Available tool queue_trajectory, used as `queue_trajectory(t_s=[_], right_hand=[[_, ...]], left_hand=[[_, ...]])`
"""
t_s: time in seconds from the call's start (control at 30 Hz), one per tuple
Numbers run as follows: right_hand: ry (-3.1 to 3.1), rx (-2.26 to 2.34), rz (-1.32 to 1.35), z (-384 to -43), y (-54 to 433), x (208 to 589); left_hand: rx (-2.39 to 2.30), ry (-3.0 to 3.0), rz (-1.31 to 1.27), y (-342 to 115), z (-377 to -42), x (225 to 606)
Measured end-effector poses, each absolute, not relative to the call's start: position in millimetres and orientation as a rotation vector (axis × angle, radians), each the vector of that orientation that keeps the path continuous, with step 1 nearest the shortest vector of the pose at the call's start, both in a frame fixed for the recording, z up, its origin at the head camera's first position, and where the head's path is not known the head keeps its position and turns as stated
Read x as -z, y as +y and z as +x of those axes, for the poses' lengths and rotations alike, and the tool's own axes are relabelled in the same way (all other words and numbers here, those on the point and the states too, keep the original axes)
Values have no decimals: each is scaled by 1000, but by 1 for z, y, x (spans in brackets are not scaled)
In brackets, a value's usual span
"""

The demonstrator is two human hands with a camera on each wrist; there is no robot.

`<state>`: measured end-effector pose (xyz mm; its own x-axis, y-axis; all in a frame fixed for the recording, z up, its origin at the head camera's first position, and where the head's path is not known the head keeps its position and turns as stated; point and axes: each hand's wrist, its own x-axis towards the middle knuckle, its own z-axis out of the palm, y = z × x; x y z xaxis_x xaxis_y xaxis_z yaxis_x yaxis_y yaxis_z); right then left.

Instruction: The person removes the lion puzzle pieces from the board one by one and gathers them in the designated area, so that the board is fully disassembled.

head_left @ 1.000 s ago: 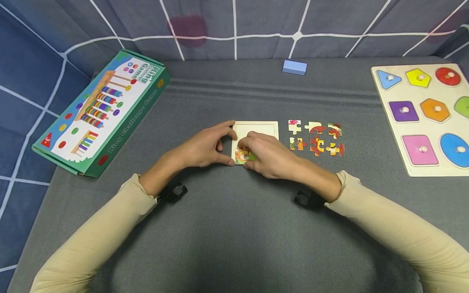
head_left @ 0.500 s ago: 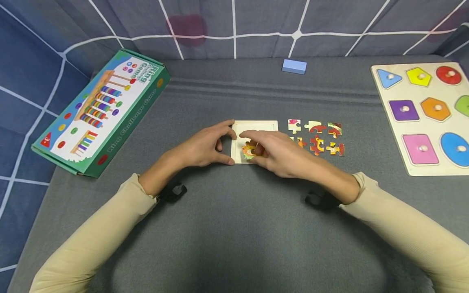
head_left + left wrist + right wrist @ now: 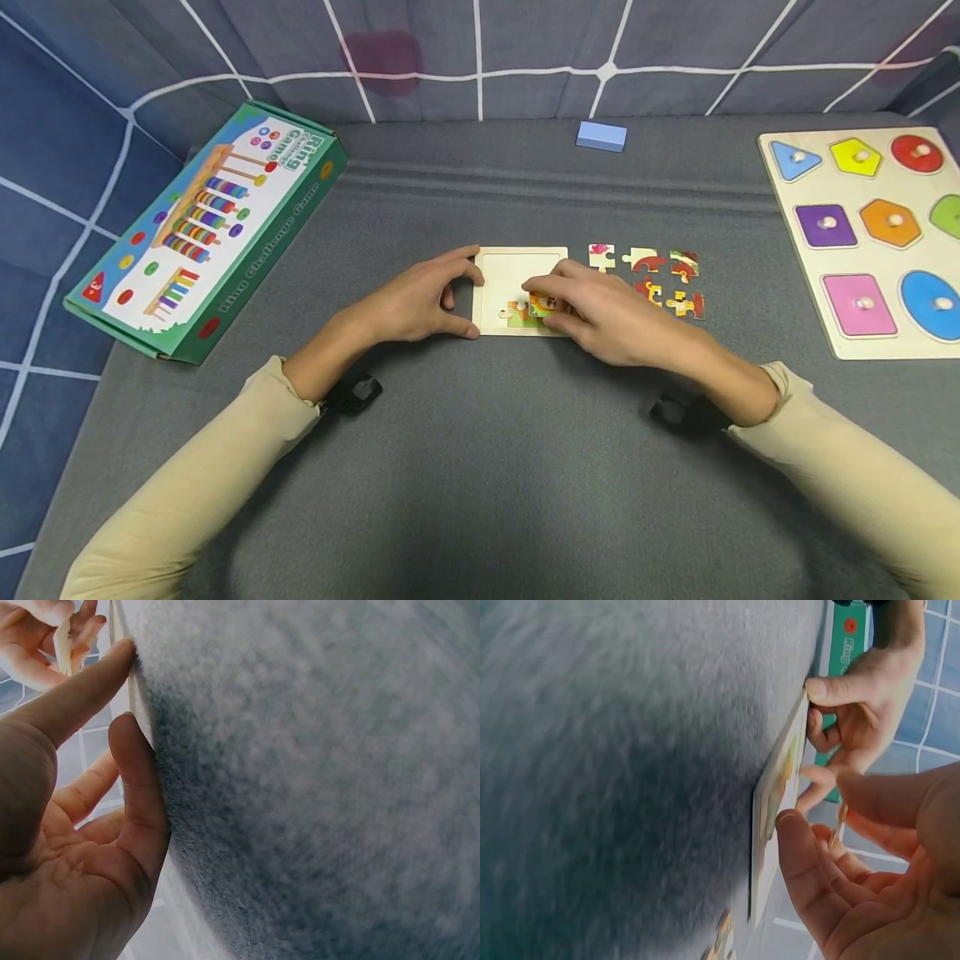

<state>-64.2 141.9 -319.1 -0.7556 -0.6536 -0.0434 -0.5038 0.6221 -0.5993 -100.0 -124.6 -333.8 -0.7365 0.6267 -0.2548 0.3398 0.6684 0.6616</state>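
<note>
In the head view a pale wooden puzzle tray (image 3: 517,265) lies flat on the grey table. My left hand (image 3: 423,300) rests at its left side, thumb and fingertips spread and touching the edge. A green and orange jigsaw piece (image 3: 517,315) lies in the tray near its lower edge. Over the tray's right half, my right hand (image 3: 611,312) pinches another jigsaw piece (image 3: 542,304) between thumb and fingers. That piece appears edge-on in the right wrist view, raised off the tray. Loose jigsaw pieces (image 3: 643,260) lie in two rows right of the tray, the lower row partly hidden by the right hand.
A green game box (image 3: 217,225) lies at the left. A blue block (image 3: 602,137) sits near the back. At the right is a wooden shape board (image 3: 806,187) with knobbed shapes. A dark curtain with white lines (image 3: 532,42) hangs behind the table.
My right hand has moved rightward across the tray, carrying a piece raised in its fingers and uncovering the piece lying in the tray. The left hand has stayed at the left edge.
</note>
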Motion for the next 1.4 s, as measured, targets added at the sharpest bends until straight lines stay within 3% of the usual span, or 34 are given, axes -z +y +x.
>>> queue_trajectory(t_s=[1.4], right_hand=[[2702,776,-902,-41,208,323]], left_hand=[[-811,2429,734,-123,-98,333]])
